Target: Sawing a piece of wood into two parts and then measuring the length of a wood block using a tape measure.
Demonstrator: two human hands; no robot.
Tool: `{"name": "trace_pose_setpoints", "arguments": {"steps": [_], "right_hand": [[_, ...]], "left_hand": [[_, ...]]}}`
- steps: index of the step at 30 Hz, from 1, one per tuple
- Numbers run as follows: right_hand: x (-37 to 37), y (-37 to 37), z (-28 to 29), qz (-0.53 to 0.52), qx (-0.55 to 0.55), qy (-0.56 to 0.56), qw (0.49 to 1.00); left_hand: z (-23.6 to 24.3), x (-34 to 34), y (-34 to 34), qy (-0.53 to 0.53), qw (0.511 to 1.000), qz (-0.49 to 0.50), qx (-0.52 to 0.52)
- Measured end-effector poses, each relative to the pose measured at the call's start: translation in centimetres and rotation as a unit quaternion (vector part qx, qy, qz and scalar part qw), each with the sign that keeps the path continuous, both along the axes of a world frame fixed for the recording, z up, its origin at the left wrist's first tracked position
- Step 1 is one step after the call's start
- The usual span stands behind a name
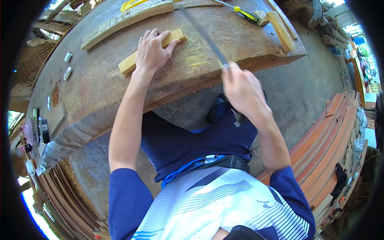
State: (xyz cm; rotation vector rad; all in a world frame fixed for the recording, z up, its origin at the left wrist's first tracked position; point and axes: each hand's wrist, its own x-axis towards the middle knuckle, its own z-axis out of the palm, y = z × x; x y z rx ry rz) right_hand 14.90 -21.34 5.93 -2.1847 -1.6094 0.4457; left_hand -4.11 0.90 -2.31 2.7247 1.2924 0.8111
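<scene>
My left hand (pixel 152 52) lies over a short, pale yellow wooden block (pixel 130 63). Its fingers and thumb grip the block and hold it down on the thick wooden workbench (pixel 92 76). In my right hand (pixel 242 86), closed at the bench's near edge, is a long, narrow metal blade (pixel 206 38). The blade points up and to the left, its far end just right of the block and blurred by motion. A metal end of the tool shows below that fist; its exact kind cannot be made out. Yellow shavings (pixel 197 64) are scattered beside the block.
Across the bench's far side lies a long timber piece (pixel 128 25) with carved lettering. A yellow-and-black screwdriver (pixel 245 14) and a wood offcut (pixel 281 32) are at the far right. Reddish planks (pixel 320 152) are stacked right of me, brown boards (pixel 66 196) at lower left.
</scene>
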Motion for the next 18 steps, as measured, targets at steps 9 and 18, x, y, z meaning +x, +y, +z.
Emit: {"name": "trace_pose_setpoints", "arguments": {"steps": [9,18], "right_hand": [[-2.9,8.6,-4.3,0.045,-0.005,-0.035,0.998],[-3.4,4.0,-4.1,0.032,-0.059,-0.057,0.996]], "left_hand": [[-0.1,-0.2,-1.7,-0.028,0.999,-0.021,0.023],[0.0,-0.1,-1.3,0.003,0.999,0.024,0.028]]}}
